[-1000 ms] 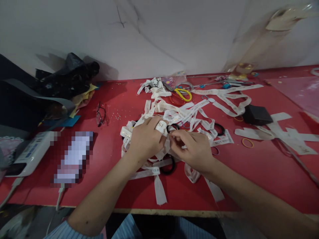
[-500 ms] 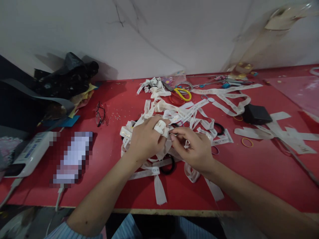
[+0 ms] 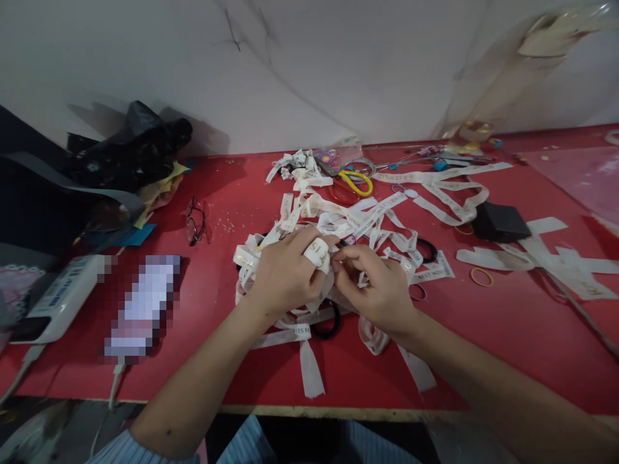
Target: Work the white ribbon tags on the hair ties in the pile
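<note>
A white printed ribbon (image 3: 318,253) is wound round the fingers of my left hand (image 3: 285,270), which is closed on it. My right hand (image 3: 380,283) meets it at the fingertips, thumb and index pinched together at the ribbon's edge; the exact bit between them is too small to make out clearly. Under and around both hands lies a tangled heap of white lettered ribbons (image 3: 370,222). Black hair ties (image 3: 329,322) show among the loops. One ribbon tail (image 3: 312,370) hangs toward the table's front edge.
Behind the heap lie scissors with a yellow handle (image 3: 356,183). A black block (image 3: 501,222) and crossed ribbon strips (image 3: 573,261) are at the right, near a yellow rubber band (image 3: 481,277). Glasses (image 3: 194,222), a phone (image 3: 145,303) and a white power bank (image 3: 65,299) lie left on the red table (image 3: 232,187).
My right fingertips have curled tighter against the ribbon at my left hand. The lettered band on my left fingers has turned slightly. The rest of the table looks the same.
</note>
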Demonstrator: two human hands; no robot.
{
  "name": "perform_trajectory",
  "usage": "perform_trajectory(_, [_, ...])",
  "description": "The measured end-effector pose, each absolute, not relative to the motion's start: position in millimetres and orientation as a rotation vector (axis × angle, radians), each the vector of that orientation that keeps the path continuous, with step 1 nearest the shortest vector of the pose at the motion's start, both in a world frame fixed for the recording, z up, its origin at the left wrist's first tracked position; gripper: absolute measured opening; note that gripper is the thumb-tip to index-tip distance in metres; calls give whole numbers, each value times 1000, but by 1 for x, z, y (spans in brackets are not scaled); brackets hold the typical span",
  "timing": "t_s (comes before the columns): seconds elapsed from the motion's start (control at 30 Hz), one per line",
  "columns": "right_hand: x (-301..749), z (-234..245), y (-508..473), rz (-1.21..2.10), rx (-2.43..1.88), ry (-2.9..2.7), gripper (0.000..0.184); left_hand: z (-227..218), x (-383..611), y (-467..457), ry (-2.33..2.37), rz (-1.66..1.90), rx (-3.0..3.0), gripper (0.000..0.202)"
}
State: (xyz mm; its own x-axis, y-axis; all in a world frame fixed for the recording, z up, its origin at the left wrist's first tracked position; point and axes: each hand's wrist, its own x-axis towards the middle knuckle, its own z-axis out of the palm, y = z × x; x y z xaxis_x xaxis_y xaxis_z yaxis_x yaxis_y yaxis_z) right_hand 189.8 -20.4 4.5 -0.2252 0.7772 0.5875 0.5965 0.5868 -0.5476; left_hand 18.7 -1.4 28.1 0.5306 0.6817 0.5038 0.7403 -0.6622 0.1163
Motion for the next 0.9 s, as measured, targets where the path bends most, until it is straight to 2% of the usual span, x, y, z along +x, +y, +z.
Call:
perform_trajectory(0.27, [190, 5, -20, 208, -1102, -1938, 16, 31, 19, -3, -1249, -781, -2649, 36])
perform_trajectory(0.43, [191, 2, -19, 122, -1080, -1942, 8, 32, 20, -3, -1250, -693, -2655, 33])
perform_trajectory(0.7, [190, 3, -19, 212, -1107, -1963, 5, 31, 18, -2, -1176, -706, -2697, 28])
perform_trajectory(0.9, [191, 3, -22, 294, -1128, -1884, 11, 32, 19, -3, -1193, -760, -2744, 34])
